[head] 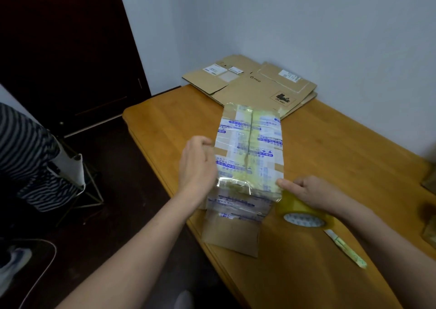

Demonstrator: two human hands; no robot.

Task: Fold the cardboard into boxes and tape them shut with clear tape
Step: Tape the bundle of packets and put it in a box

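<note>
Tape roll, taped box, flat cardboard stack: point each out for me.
tape roll (303, 220): head view, printed core end.
taped box (250, 143): head view, top face at the seam.
flat cardboard stack (254, 85): head view, top sheet by the logo.

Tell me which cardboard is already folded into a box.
The tape-covered box between the left hand and right hand. The other cardboard lies flat, stacked at the table's far end by the wall.

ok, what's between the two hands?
The taped box, in the head view: left hand by its left side, right hand at its near right corner with the tape roll.
</note>
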